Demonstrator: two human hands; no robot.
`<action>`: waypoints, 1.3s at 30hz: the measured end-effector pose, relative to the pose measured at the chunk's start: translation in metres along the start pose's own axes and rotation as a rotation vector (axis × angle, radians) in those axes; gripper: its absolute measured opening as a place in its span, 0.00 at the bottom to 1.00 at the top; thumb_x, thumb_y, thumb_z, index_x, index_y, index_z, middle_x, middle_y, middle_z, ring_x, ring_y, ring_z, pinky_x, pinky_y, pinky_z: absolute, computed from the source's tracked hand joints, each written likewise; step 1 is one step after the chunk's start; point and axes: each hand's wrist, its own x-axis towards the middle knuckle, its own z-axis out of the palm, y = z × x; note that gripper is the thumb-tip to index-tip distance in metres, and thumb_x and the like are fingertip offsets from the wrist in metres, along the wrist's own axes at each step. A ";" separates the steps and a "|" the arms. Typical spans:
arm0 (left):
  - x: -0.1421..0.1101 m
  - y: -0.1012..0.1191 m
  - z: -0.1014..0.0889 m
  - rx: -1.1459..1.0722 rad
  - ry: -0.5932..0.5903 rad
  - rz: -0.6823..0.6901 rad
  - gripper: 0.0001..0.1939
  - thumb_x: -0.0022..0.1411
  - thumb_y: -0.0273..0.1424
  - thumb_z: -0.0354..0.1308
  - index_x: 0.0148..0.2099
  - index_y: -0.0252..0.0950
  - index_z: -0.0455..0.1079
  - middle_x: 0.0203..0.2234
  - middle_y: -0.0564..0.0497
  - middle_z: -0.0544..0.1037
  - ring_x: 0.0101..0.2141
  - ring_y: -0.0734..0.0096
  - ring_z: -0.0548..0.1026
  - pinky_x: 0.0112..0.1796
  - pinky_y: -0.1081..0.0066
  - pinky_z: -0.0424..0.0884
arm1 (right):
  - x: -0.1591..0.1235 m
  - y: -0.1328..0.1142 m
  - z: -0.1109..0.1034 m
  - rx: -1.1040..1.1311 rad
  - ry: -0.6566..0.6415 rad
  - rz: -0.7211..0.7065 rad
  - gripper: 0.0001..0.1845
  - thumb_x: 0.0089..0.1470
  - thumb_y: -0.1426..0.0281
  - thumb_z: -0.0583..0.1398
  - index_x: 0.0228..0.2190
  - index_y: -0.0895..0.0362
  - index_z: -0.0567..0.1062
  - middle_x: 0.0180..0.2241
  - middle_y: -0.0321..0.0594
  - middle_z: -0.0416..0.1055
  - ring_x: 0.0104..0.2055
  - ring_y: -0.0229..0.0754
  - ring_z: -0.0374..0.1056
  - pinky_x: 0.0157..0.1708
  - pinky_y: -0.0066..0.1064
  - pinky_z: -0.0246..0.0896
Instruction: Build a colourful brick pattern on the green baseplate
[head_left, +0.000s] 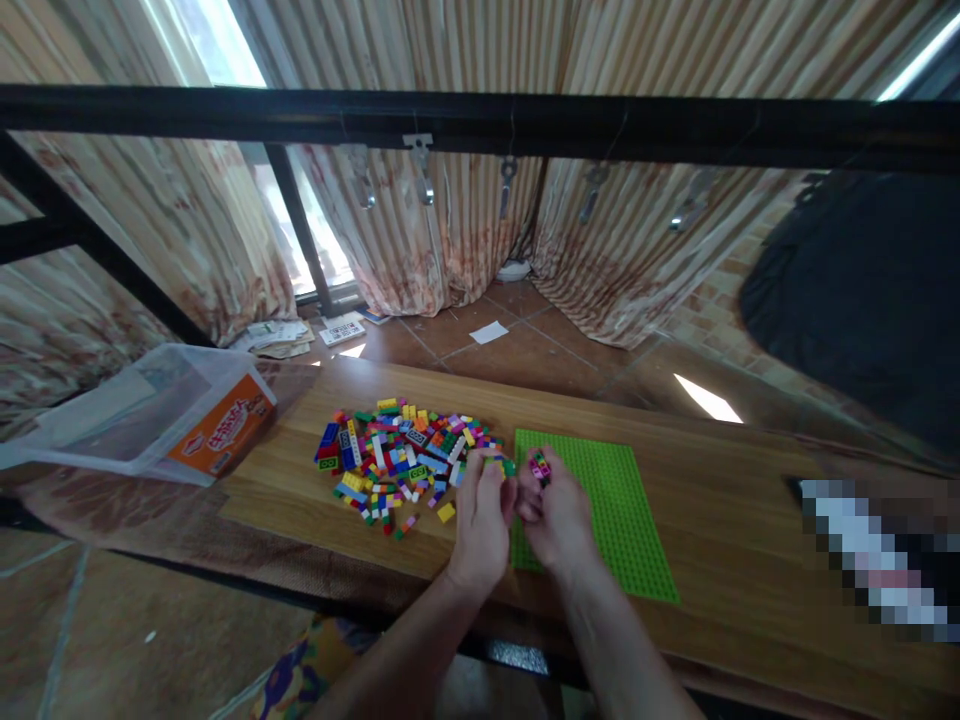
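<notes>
My right hand [559, 515] is closed on a small pink toy brick piece [538, 468] with dark spots, over the left part of a green baseplate [626, 500]. Close beside it, my left hand [481, 525] has its fingers curled around green and yellow toy bricks [501, 465], mostly hidden by the fingers. The two hands nearly meet at the baseplate's left edge. Left of them spreads a loose pile of mixed coloured toy bricks [416, 458]. A single yellow brick [447, 512] lies just beside my left wrist.
A clear plastic bin [142, 462] with an orange label stands at the table's left end. The wooden table [720, 520] extends right, where a blurred patch covers something. Behind it, a black metal bar [465, 122] with hanging clips crosses before striped curtains [480, 240]. Papers lie on the tiled floor.
</notes>
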 end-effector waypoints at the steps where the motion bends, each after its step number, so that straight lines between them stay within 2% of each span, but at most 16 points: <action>1: 0.004 0.000 0.000 -0.094 0.000 -0.076 0.14 0.65 0.43 0.43 0.38 0.38 0.60 0.21 0.55 0.67 0.19 0.75 0.64 0.20 0.75 0.61 | 0.001 0.000 0.000 0.055 -0.043 0.074 0.15 0.49 0.55 0.57 0.25 0.54 0.64 0.12 0.21 0.48 0.12 0.30 0.38 0.12 0.24 0.32; 4: 0.015 0.004 -0.001 -0.402 0.017 -0.295 0.14 0.61 0.44 0.46 0.32 0.38 0.57 0.17 0.59 0.62 0.15 0.80 0.56 0.17 0.78 0.52 | 0.005 0.006 -0.001 0.008 -0.057 0.131 0.15 0.46 0.55 0.59 0.26 0.54 0.66 0.13 0.23 0.54 0.13 0.28 0.40 0.14 0.22 0.31; 6: 0.022 0.009 -0.007 -0.481 0.076 -0.344 0.16 0.59 0.44 0.49 0.30 0.37 0.58 0.16 0.58 0.63 0.15 0.81 0.56 0.17 0.78 0.51 | 0.009 0.015 -0.002 -0.157 -0.015 0.099 0.15 0.45 0.56 0.60 0.26 0.54 0.67 0.15 0.25 0.59 0.13 0.28 0.44 0.14 0.22 0.34; 9: 0.033 0.015 -0.020 -0.449 0.205 -0.348 0.16 0.55 0.44 0.55 0.30 0.36 0.60 0.17 0.57 0.66 0.15 0.81 0.58 0.17 0.79 0.52 | 0.014 0.029 -0.003 -0.564 -0.021 -0.099 0.12 0.48 0.59 0.59 0.26 0.55 0.70 0.20 0.31 0.66 0.18 0.33 0.57 0.19 0.25 0.48; 11: 0.040 0.018 -0.030 -0.406 0.256 -0.373 0.16 0.53 0.43 0.57 0.29 0.36 0.60 0.17 0.57 0.68 0.15 0.81 0.59 0.18 0.79 0.52 | 0.015 0.037 -0.003 -0.858 -0.063 -0.289 0.09 0.51 0.64 0.56 0.28 0.55 0.73 0.25 0.37 0.71 0.26 0.39 0.65 0.27 0.30 0.57; 13: 0.044 0.021 -0.037 -0.374 0.276 -0.396 0.17 0.51 0.44 0.59 0.29 0.35 0.62 0.18 0.56 0.68 0.15 0.82 0.60 0.18 0.79 0.52 | 0.012 0.043 -0.002 -1.066 -0.096 -0.443 0.08 0.53 0.69 0.55 0.31 0.56 0.74 0.30 0.41 0.73 0.33 0.43 0.68 0.36 0.34 0.60; 16: 0.046 0.024 -0.042 -0.354 0.252 -0.393 0.16 0.49 0.42 0.62 0.32 0.35 0.65 0.18 0.56 0.69 0.16 0.82 0.61 0.18 0.79 0.52 | 0.006 0.048 0.002 -1.203 -0.105 -0.563 0.10 0.53 0.73 0.54 0.36 0.57 0.74 0.37 0.46 0.72 0.37 0.45 0.69 0.40 0.36 0.63; 21: 0.043 0.023 -0.040 -0.398 0.151 -0.357 0.15 0.45 0.33 0.63 0.38 0.34 0.71 0.19 0.56 0.70 0.18 0.81 0.64 0.21 0.79 0.57 | 0.002 0.051 0.001 -1.222 -0.120 -0.601 0.17 0.48 0.76 0.57 0.43 0.58 0.73 0.44 0.49 0.69 0.40 0.47 0.69 0.41 0.38 0.66; 24: 0.042 0.020 -0.039 -0.395 0.106 -0.338 0.18 0.45 0.30 0.62 0.42 0.33 0.73 0.18 0.56 0.70 0.20 0.79 0.65 0.23 0.78 0.59 | 0.003 0.046 -0.005 -1.173 -0.173 -0.557 0.21 0.46 0.76 0.58 0.46 0.58 0.72 0.46 0.49 0.67 0.35 0.43 0.70 0.39 0.37 0.68; 27: 0.042 0.017 -0.038 -0.325 0.057 -0.315 0.18 0.48 0.29 0.59 0.44 0.34 0.74 0.18 0.56 0.70 0.19 0.78 0.64 0.22 0.77 0.59 | 0.003 0.034 -0.013 -1.111 -0.181 -0.564 0.18 0.50 0.73 0.57 0.44 0.57 0.73 0.46 0.48 0.69 0.35 0.42 0.70 0.39 0.36 0.67; 30: 0.040 0.014 -0.036 -0.191 -0.055 -0.261 0.15 0.54 0.31 0.55 0.44 0.35 0.74 0.16 0.56 0.68 0.19 0.76 0.63 0.22 0.76 0.59 | 0.001 0.018 -0.017 -1.003 -0.111 -0.545 0.14 0.57 0.64 0.54 0.41 0.56 0.73 0.41 0.45 0.73 0.38 0.44 0.71 0.39 0.37 0.65; 33: 0.034 0.012 -0.031 -0.014 -0.176 -0.143 0.12 0.59 0.32 0.53 0.43 0.36 0.74 0.19 0.55 0.69 0.20 0.75 0.64 0.22 0.74 0.61 | 0.001 0.007 -0.016 -0.859 -0.066 -0.458 0.19 0.59 0.55 0.52 0.36 0.56 0.73 0.30 0.41 0.74 0.31 0.43 0.70 0.32 0.33 0.62; 36: 0.027 0.012 -0.026 0.120 -0.235 -0.033 0.10 0.62 0.34 0.52 0.41 0.37 0.72 0.24 0.54 0.71 0.22 0.74 0.65 0.24 0.74 0.62 | 0.002 0.003 -0.012 -0.788 -0.030 -0.486 0.20 0.58 0.52 0.53 0.30 0.56 0.71 0.25 0.37 0.72 0.28 0.41 0.68 0.30 0.31 0.59; 39: 0.022 0.011 -0.020 0.153 -0.229 0.023 0.08 0.64 0.34 0.51 0.39 0.37 0.70 0.27 0.53 0.71 0.27 0.73 0.67 0.28 0.73 0.65 | 0.003 0.007 -0.008 -0.736 -0.007 -0.543 0.20 0.57 0.53 0.54 0.27 0.56 0.70 0.23 0.35 0.70 0.29 0.39 0.67 0.30 0.30 0.59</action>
